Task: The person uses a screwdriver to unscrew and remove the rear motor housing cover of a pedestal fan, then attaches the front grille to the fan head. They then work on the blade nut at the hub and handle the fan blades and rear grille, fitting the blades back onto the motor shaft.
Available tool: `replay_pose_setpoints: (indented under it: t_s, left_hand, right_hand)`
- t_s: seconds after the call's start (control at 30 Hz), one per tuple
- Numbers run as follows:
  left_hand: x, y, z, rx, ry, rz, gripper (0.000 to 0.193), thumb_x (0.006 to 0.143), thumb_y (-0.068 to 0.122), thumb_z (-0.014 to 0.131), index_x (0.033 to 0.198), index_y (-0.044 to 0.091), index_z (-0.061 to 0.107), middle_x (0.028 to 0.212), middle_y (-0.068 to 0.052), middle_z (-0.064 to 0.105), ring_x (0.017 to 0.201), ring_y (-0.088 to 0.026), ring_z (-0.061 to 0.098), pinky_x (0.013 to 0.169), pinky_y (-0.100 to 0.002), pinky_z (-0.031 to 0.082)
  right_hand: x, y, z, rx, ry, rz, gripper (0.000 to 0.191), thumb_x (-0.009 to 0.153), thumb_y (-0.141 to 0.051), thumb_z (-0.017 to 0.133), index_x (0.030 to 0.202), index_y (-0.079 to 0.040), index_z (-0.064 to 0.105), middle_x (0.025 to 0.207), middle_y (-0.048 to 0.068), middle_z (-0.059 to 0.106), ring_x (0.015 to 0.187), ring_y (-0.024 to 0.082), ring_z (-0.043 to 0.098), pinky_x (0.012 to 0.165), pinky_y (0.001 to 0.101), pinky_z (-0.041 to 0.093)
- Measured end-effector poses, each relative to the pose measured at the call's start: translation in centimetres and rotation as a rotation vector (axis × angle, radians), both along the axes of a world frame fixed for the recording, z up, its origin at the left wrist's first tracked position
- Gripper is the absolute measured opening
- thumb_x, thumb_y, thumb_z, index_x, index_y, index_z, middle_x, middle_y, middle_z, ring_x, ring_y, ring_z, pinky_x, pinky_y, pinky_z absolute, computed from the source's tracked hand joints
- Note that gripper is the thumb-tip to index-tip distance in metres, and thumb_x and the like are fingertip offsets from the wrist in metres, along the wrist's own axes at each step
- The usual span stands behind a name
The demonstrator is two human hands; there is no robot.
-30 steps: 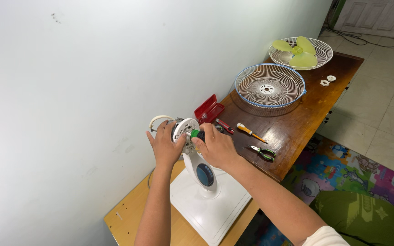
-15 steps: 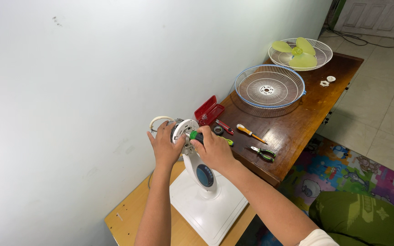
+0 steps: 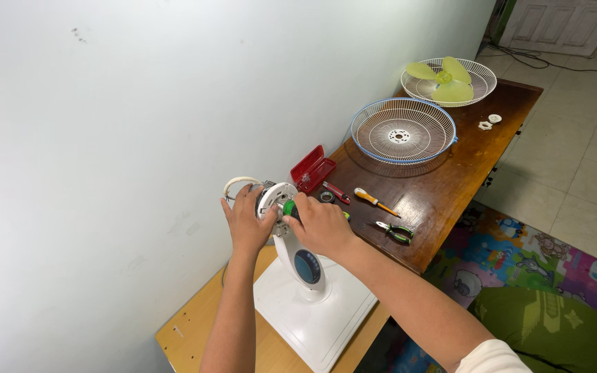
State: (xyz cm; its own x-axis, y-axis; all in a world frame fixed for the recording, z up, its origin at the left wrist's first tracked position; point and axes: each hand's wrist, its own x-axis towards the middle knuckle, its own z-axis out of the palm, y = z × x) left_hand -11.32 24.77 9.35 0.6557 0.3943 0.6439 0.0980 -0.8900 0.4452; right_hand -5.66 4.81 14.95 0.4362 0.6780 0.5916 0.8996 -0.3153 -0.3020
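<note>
A white desk fan body (image 3: 300, 259) stands on its square base (image 3: 316, 318) on a light wooden table. My left hand (image 3: 247, 220) grips the motor head (image 3: 273, 199) from the left side. My right hand (image 3: 320, 224) is closed around a green-handled screwdriver (image 3: 289, 208) pressed against the front of the motor head. A white cable loop (image 3: 236, 184) curls behind the motor.
On the dark wooden table (image 3: 450, 173) lie a red case (image 3: 312, 168), a red-handled tool (image 3: 338, 193), an orange screwdriver (image 3: 374, 201), green pliers (image 3: 395, 231), a blue-rimmed fan grille (image 3: 402, 130), a second grille holding yellow blades (image 3: 448, 79) and small white parts (image 3: 489, 122). A patterned mat (image 3: 519, 269) covers the floor.
Both hands stay on the motor head; the right hand with the screwdriver has shifted only slightly.
</note>
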Motion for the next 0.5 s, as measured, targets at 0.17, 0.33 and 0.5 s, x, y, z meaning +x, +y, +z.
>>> replay_pose_setpoints:
  t_s: [0.17,0.33,0.5]
  left_hand:
    - [0.0,0.1,0.1,0.003,-0.008,-0.019,0.055,0.079,0.033,0.078,0.127,0.01,0.064,0.139,-0.017,0.059,0.132,-0.035,0.054,0.118,-0.072,0.009]
    - [-0.1,0.1,0.0,0.003,-0.071,-0.053,0.054,0.079,0.03,0.078,0.126,0.009,0.064,0.138,-0.018,0.061,0.133,-0.035,0.054,0.122,-0.068,0.011]
    - [0.1,0.1,0.0,-0.004,-0.092,-0.078,0.052,0.078,0.026,0.078,0.125,0.007,0.064,0.137,-0.018,0.062,0.134,-0.035,0.054,0.124,-0.065,0.012]
  right_hand:
    - [0.2,0.0,-0.3,-0.076,-0.051,-0.005,0.039,0.095,-0.034,0.069,0.1,-0.002,0.049,0.073,0.013,0.064,0.06,0.028,0.07,0.046,0.0382,0.053]
    - [0.6,0.1,-0.1,-0.151,-0.101,0.001,0.037,0.098,-0.036,0.066,0.1,-0.003,0.049,0.071,0.014,0.065,0.057,0.03,0.07,0.047,0.0383,0.055]
    - [0.0,0.9,-0.9,-0.052,0.228,-0.038,0.039,0.099,-0.036,0.064,0.103,-0.001,0.048,0.072,0.019,0.069,0.062,0.036,0.071,0.054,0.0456,0.056]
